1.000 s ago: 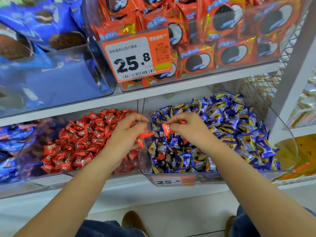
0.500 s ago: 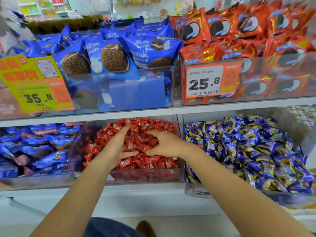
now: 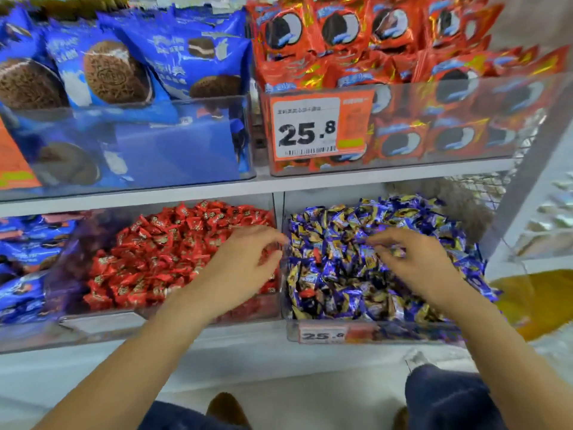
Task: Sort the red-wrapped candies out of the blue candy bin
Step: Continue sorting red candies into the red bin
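The clear blue candy bin (image 3: 372,333) on the lower shelf is heaped with blue-and-gold wrapped candies (image 3: 350,231). A red-wrapped candy (image 3: 316,254) lies among them near the bin's left side, and another red-wrapped candy (image 3: 307,293) lies lower down. My right hand (image 3: 412,259) hovers over the blue pile, fingers spread and pointing left, their tips on the wrappers; it holds nothing. My left hand (image 3: 245,262) sits over the right edge of the neighbouring red candy bin (image 3: 102,318), fingers loosely curved and empty.
An upper shelf (image 3: 279,183) overhangs both bins, carrying clear boxes of blue cookie packs (image 3: 124,69) and orange cookie packs (image 3: 403,41) with a 25.8 price tag (image 3: 316,128). A wire mesh side panel (image 3: 496,187) and a white post (image 3: 539,162) stand at the right.
Both hands were over the red candy pile half a second ago. My right hand has moved right onto the blue pile, and my left hand has shifted to the red bin's right edge.
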Demonstrator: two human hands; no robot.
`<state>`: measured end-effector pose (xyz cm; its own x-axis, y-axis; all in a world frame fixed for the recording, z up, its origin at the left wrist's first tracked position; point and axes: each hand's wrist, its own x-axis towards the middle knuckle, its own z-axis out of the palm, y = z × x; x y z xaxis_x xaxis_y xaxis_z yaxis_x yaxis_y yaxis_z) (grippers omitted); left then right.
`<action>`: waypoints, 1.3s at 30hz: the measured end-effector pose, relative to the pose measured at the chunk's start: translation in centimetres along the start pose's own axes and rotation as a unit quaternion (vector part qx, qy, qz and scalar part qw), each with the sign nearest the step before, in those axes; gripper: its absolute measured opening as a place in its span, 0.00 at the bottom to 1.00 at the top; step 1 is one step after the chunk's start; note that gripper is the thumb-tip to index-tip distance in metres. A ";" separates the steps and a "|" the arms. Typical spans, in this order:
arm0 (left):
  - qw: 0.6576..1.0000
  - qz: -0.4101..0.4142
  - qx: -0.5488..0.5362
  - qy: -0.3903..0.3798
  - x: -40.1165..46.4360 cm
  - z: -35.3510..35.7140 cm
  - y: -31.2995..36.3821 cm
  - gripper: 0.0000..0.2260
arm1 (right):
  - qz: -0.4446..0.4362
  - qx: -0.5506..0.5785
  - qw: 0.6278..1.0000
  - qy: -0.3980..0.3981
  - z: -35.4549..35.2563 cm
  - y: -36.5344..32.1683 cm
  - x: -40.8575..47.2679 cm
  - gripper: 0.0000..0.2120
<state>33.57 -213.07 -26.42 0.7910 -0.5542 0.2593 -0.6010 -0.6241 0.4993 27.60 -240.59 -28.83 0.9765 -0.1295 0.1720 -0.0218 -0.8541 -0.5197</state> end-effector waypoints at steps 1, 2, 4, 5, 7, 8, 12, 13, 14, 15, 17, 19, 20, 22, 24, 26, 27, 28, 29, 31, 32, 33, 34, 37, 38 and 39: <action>0.998 0.037 0.045 -0.023 0.9 1.0 0.8 0.11 | 0.009 -0.008 1.000 0.001 0.0 0.7 -0.1 0.10; 0.993 0.060 0.092 -0.051 1.8 2.1 1.6 0.11 | 0.007 -0.024 1.000 0.001 0.1 1.0 -0.1 0.10; 0.966 0.079 0.206 -0.130 3.3 4.2 3.0 0.10 | -0.020 -0.044 0.999 -0.001 0.3 0.9 0.0 0.11; 0.942 0.077 0.276 -0.175 3.9 5.1 3.8 0.09 | -0.033 -0.043 0.999 -0.006 0.5 0.5 0.2 0.11; 0.881 0.055 0.388 -0.264 4.8 6.7 4.9 0.07 | -0.053 -0.052 0.997 -0.023 1.0 -0.2 0.5 0.11; 0.857 0.040 0.416 -0.301 5.1 7.5 5.0 0.07 | -0.063 -0.064 0.995 -0.038 1.4 -0.5 0.8 0.11; 0.805 0.015 0.464 -0.368 5.3 9.0 4.9 0.09 | -0.099 -0.088 0.977 -0.166 4.3 -1.3 1.6 0.12; 0.806 0.025 0.464 -0.367 5.3 8.9 4.7 0.09 | -0.085 -0.075 0.971 -0.211 5.1 -1.3 2.0 0.11; 0.810 0.038 0.458 -0.363 5.2 8.8 4.5 0.09 | -0.065 -0.065 0.963 -0.252 5.8 -1.2 2.2 0.09; 0.819 0.051 0.446 -0.357 5.1 8.6 4.1 0.09 | -0.046 -0.061 0.957 -0.280 6.4 -1.1 2.5 0.09; 0.829 0.068 0.429 -0.352 4.8 8.3 3.6 0.09 | -0.032 -0.078 0.948 -0.308 7.3 -0.9 2.9 0.07; 0.824 0.075 0.434 -0.357 4.4 8.4 3.3 0.10 | -0.045 -0.127 0.938 -0.319 7.6 -1.4 2.9 0.06; 0.818 0.077 0.441 -0.362 4.2 8.5 3.2 0.09 | -0.050 -0.151 0.935 -0.316 7.7 -1.8 2.8 0.05; 0.813 0.080 0.446 -0.365 4.0 8.6 3.4 0.08 | -0.057 -0.187 0.936 -0.292 7.6 -2.4 2.7 0.02; 0.827 0.089 0.434 -0.346 3.9 8.3 3.6 0.09 | -0.071 -0.201 0.944 -0.251 7.2 -2.7 2.7 0.03; 0.864 0.101 0.395 -0.296 3.9 7.7 3.7 0.13 | -0.084 -0.167 0.960 -0.208 6.6 -2.5 2.8 0.06; 0.887 0.100 0.364 -0.266 4.0 7.3 3.8 0.15 | -0.082 -0.133 0.969 -0.191 6.0 -2.3 2.8 0.07; 0.910 0.090 0.327 -0.240 4.3 6.9 3.9 0.15 | -0.076 -0.097 0.977 -0.175 5.3 -2.0 2.8 0.07; 0.932 0.066 0.281 -0.220 4.7 6.6 4.0 0.14 | -0.071 -0.062 0.983 -0.158 4.5 -1.7 2.7 0.07; 0.960 0.004 0.197 -0.199 5.6 6.0 4.3 0.09 | -0.052 0.003 0.991 -0.122 2.8 -1.2 2.5 0.05; 0.962 -0.023 0.180 -0.203 6.2 6.0 4.3 0.08 | -0.036 0.030 0.993 -0.106 2.0 -0.8 2.3 0.05; 0.960 -0.045 0.180 -0.212 6.7 6.0 4.3 0.08 | -0.020 0.051 0.994 -0.094 1.3 -0.3 2.1 0.04; 0.955 -0.060 0.188 -0.223 7.1 6.2 4.2 0.08 | -0.007 0.067 0.994 -0.086 0.7 0.1 1.8 0.04; 0.934 -0.073 0.248 -0.247 8.2 7.3 4.1 0.08 | 0.010 0.093 0.993 -0.074 -0.5 1.1 1.0 0.03; 0.927 -0.071 0.270 -0.249 8.6 7.8 4.1 0.06 | 0.014 0.095 0.993 -0.070 -0.8 1.3 0.8 0.03; 0.924 -0.071 0.284 -0.246 8.8 8.2 3.9 0.06 | 0.017 0.095 0.993 -0.066 -1.1 1.4 0.5 0.04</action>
<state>37.27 -224.89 -28.92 0.8024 -0.5403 -0.2534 -0.5688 -0.8210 -0.0504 27.87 -242.37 -28.54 0.9958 -0.0792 0.0460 -0.0276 -0.7384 -0.6738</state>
